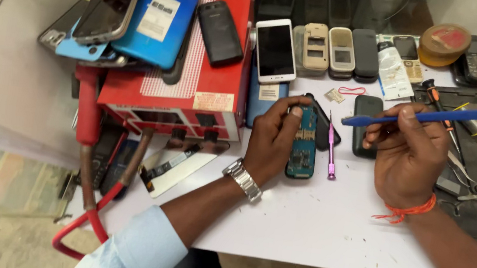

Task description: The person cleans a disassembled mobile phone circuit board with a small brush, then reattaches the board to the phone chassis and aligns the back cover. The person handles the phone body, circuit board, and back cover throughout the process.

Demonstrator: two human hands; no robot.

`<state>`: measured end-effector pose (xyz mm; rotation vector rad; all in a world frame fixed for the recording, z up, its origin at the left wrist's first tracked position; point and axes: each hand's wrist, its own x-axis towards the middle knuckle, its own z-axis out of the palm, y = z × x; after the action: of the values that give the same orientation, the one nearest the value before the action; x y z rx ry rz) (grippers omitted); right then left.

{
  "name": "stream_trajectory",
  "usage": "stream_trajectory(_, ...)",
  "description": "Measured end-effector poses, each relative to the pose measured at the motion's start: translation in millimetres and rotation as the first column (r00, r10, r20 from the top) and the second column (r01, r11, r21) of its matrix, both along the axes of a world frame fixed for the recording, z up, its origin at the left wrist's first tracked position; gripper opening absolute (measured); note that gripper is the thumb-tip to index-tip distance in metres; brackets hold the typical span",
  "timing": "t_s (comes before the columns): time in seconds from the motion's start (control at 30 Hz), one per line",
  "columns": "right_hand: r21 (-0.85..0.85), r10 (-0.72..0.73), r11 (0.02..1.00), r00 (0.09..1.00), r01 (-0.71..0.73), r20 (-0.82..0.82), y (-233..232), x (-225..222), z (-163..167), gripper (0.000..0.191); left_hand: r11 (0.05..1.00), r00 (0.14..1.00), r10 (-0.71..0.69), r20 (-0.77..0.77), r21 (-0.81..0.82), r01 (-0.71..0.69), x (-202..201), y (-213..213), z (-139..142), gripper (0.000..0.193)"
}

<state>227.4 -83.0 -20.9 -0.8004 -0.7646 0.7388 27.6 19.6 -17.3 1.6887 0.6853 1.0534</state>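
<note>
Now left hand [275, 136] pinching blue circuit board [303, 142], right hand [408, 153] gripping blue pry tool [431, 115], white table [312, 223].

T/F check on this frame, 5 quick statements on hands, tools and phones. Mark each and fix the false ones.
1. The left hand holds an opened phone with a teal circuit board against the white table. True.
2. The right hand holds a red screwdriver. False: it holds a blue pry tool.
3. A pink screwdriver lies on the table between the two hands. True.
4. The red box has nothing on top. False: several phones lie on it, among them a blue phone.
5. The left wrist wears a metal watch. True.
</note>
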Motion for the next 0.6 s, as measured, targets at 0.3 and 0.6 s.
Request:
stream_trajectory(0.3,-0.04,0.044,0.998,0.998,-0.046,-0.036,6,-5,5,0.02,1.0,1.0,0.015,-0.015,-0.005,-0.015,0,3,3,0.029)
stream_trajectory(0.6,-0.063,-0.007,0.998,0.999,0.009,0.037,-8,-6,-9,0.02,0.984,0.995,0.009,0.097,-0.181,0.009,-3,-2,0,0.027)
